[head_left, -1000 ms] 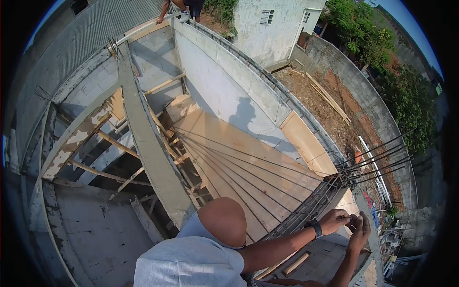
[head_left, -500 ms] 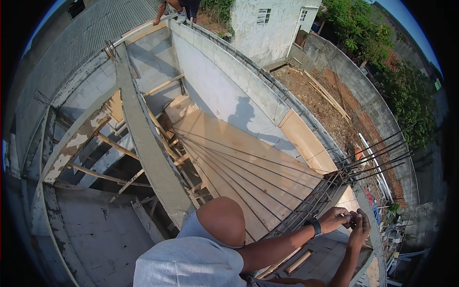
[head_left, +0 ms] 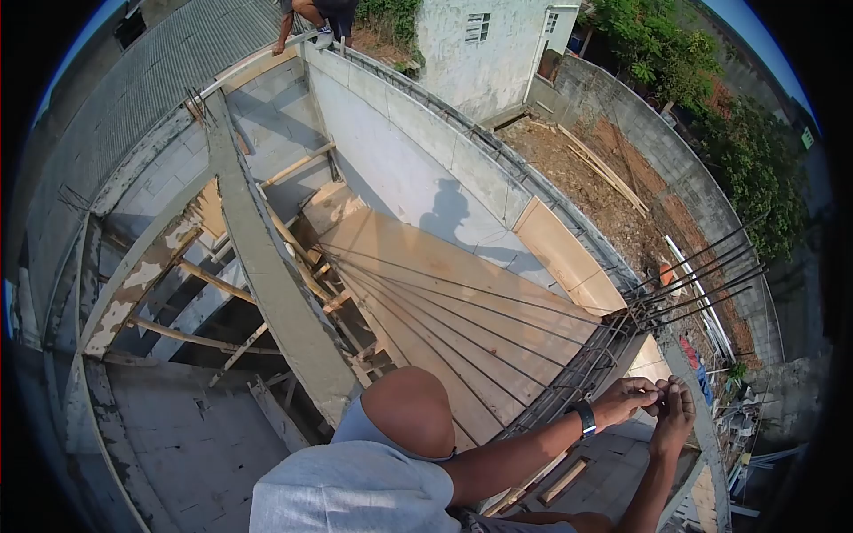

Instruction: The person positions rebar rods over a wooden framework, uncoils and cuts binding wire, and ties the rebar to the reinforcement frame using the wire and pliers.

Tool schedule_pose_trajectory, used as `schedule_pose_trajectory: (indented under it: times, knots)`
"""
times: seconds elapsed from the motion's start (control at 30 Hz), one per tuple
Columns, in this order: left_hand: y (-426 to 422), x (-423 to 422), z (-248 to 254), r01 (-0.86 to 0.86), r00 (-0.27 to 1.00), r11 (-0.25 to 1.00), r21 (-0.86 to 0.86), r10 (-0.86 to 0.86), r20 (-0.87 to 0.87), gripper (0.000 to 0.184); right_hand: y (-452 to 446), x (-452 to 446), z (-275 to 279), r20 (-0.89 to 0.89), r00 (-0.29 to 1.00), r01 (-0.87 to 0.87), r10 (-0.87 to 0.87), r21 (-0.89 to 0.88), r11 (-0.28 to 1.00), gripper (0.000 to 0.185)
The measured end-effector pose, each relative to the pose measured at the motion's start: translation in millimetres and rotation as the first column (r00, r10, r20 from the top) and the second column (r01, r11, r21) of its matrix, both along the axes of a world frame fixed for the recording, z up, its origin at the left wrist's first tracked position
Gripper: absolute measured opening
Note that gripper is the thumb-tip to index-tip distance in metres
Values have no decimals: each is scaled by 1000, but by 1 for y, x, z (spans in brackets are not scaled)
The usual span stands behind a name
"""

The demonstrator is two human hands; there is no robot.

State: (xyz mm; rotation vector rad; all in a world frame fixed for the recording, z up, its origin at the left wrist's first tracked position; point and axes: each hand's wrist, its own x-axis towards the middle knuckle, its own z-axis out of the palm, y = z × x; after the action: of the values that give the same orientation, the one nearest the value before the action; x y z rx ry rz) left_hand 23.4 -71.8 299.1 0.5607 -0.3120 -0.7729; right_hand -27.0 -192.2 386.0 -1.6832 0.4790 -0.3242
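Note:
My left hand [head_left: 627, 400], with a dark watch [head_left: 584, 417] on its wrist, meets my right hand [head_left: 675, 414] at the fingertips, at the lower right. Both are pinched closed; what lies between the fingers is too small to make out. They are above the corner of a wall, beside a reinforcing-bar cage [head_left: 577, 377]. Long thin bars [head_left: 462, 324] fan out from the cage over a plywood deck [head_left: 444, 275]. My bent knee [head_left: 409, 413] is left of my hands.
A concrete beam [head_left: 271, 258] runs down the left, beside open gaps with wooden props [head_left: 218, 280]. Bar ends [head_left: 702, 275] stick out at the right. A plywood board [head_left: 569, 253] leans on the white wall [head_left: 391, 160]. Another person [head_left: 311, 13] crouches at the far top.
The view has shifted slightly, moving the far wall and the other person left in the picture. My hands remain together, with the fingers slightly repositioned.

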Motion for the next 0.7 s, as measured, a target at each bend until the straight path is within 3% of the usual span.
schedule_pose_trajectory:
  times: [0.23, 0.3, 0.4, 0.47, 0.57, 0.7]
  knots:
    - [-2, 1, -5, 34, 998, 999, 40, -32, -53, 23, -7, 2, -10, 27, 999, -32, 36, -131, 991, 27]
    - [-7, -1, -7, -5, 998, 996, 84, 10, -56, 22, -9, 2, -11, 28, 997, -59, 66, -186, 981, 28]
    - [-4, -4, 9, -54, 997, 984, 172, 62, -40, 23, -6, 2, -7, 57, 997, -49, 55, -108, 993, 22]
    - [-4, -4, 14, -85, 996, 970, 228, 79, 32, 21, 0, 0, 0, 45, 999, 8, 0, -178, 984, 23]
    - [-8, -6, 12, -148, 988, 957, 248, 129, 90, 19, 0, -4, 8, 112, 994, 41, -6, -319, 947, 56]
    - [-6, -8, 20, -164, 982, 951, 263, 133, 133, 19, 0, -9, 19, 163, 987, 56, 6, -371, 927, 64]
